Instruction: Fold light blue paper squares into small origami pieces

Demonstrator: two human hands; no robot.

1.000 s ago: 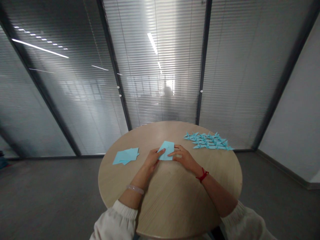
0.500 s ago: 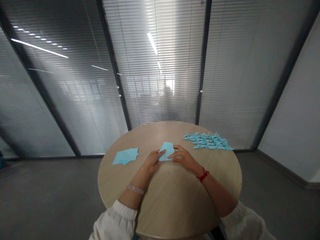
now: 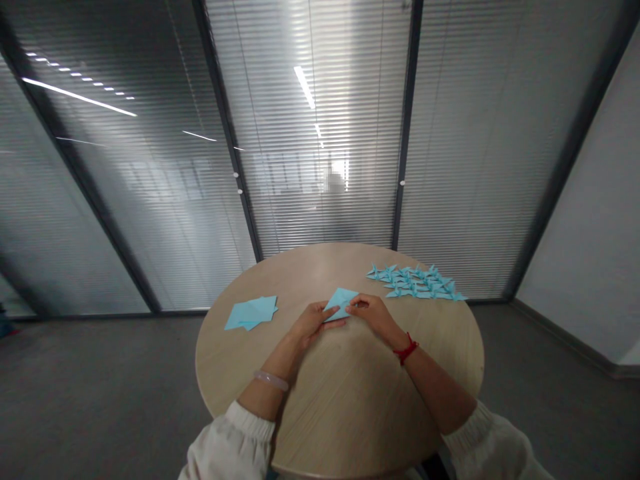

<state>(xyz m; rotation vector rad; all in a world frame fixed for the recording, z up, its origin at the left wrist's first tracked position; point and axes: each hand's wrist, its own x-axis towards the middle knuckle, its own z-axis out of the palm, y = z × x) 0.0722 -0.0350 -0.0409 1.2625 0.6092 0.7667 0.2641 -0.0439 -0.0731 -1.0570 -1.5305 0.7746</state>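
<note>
A light-blue sheet of origami paper (image 3: 342, 298), partly folded, is held between my two hands above the middle of the table. My left hand (image 3: 313, 321) grips its left and lower edge, thumb on top and fingers beneath. At the paper's right side, my right hand (image 3: 373, 313) pinches the edge with thumb and forefinger. My fingers cover part of the folds, so their exact shape is hidden.
The round wooden table (image 3: 350, 400) has a small stack of blue paper sheets (image 3: 253, 311) on its left. Several folded blue paper cranes (image 3: 417, 283) stand in rows at the back right. Behind it are glass panels with blinds (image 3: 320, 213).
The paper has turned and tilted between my hands, its top corner now pointing to the right. My right fingers have closed from a looser hold into a pinch on its edge.
</note>
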